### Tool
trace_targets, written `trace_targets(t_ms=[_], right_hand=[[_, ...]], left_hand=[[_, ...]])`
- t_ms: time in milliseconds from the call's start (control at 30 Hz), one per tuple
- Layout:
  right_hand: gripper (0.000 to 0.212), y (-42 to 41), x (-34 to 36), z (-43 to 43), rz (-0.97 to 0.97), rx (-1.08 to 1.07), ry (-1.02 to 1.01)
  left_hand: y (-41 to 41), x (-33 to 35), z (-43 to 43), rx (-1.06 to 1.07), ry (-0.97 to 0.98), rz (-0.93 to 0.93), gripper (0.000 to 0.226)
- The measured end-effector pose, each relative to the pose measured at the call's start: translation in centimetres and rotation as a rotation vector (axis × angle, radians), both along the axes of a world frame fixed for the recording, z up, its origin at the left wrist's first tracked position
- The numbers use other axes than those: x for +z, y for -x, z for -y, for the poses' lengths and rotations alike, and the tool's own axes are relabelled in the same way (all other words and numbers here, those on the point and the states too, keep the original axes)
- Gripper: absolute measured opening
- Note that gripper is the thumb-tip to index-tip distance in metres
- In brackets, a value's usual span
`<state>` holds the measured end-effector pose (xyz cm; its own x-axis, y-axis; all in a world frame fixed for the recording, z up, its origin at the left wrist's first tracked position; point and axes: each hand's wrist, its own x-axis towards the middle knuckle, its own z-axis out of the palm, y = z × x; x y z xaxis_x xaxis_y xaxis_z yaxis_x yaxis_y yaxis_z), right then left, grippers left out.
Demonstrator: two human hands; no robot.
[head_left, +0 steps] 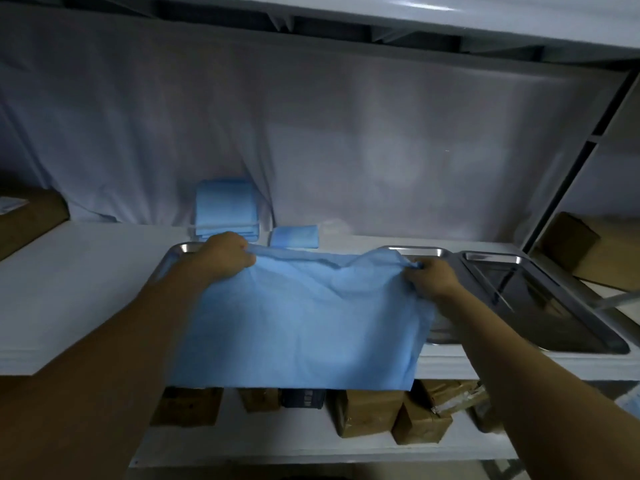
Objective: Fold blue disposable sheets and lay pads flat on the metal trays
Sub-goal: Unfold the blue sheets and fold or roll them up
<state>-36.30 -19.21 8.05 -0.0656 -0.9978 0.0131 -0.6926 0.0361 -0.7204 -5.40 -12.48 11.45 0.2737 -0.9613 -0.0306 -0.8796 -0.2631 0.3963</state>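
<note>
Sheet lies spread over the near tray, its far edge lifted and its near edge drooping past the front of the shelf. The left hand grips one far corner in curled fingers. The right hand pinches the other corner, bunched. The sheet looks thin, light and limp, sagging and creasing between the grips, so it will likely slide on metal and tear if tugged hard. Corners and edges are the places to hold, pulled taut for a clean fold. A second tray sits just right. A folded stack lies behind.
</note>
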Motion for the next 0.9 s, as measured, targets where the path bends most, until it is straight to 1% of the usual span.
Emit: trace_targets(t_ms=[67, 133, 167, 233, 300, 367, 433, 533, 600, 667, 733, 800, 900], right_hand=[[0.021, -0.9, -0.4, 1.8, 0.035, -0.041, 0.114], [0.017, -1.9, -0.9, 3.3, 0.054, -0.051, 0.187], [0.016, -2.5, -1.5, 4.1, 0.043, -0.032, 0.174], [0.018, -3.7, -3.4, 5.9, -0.017, 0.044, 0.083], [0.019, -4.6, -5.4, 7.5, -0.126, 0.106, -0.004], [0.021, -5.2, -6.4, 8.4, -0.206, 0.120, 0.016], [0.021, -5.7, -6.8, 9.4, -0.209, 0.092, 0.082], [0.036, -6.1, -7.3, 10.7, -0.288, -0.009, 0.043], [0.035, -6.2, -7.9, 11.4, -0.347, -0.042, -0.005], [0.034, -6.4, -8.3, 11.9, -0.349, -0.073, 0.008], [0.035, -6.4, -8.6, 12.3, -0.349, -0.088, 0.036], [0.038, -6.4, -8.7, 12.6, -0.350, -0.103, 0.039], [0.038, -6.3, -8.5, 13.0, -0.344, -0.118, 0.025]], left_hand=[[-0.6, -1.2, 2.5, 0.061, 0.117, -0.018, 0.026], [-1.3, -2.3, 4.7, 0.101, 0.210, -0.032, 0.021], [-1.7, -3.1, 5.9, 0.108, 0.207, -0.021, 0.020], [-2.0, -4.6, 7.3, 0.052, 0.077, 0.044, 0.026], [-2.4, -6.4, 8.4, -0.018, -0.024, 0.123, 0.031], [-2.8, -7.7, 9.6, -0.054, -0.087, 0.170, 0.031], [-3.0, -8.2, 10.6, -0.049, -0.087, 0.207, 0.032], [-4.1, -9.4, 12.2, -0.005, -0.093, 0.240, 0.029], [-4.5, -10.4, 13.1, 0.009, -0.125, 0.260, 0.028], [-4.1, -10.6, 13.4, 0.023, -0.136, 0.289, 0.029], [-3.3, -10.5, 14.0, 0.033, -0.090, 0.319, 0.030], [-2.6, -10.5, 14.6, -0.006, -0.040, 0.334, 0.027], [-2.3, -10.7, 15.5, -0.033, -0.023, 0.380, 0.024]])
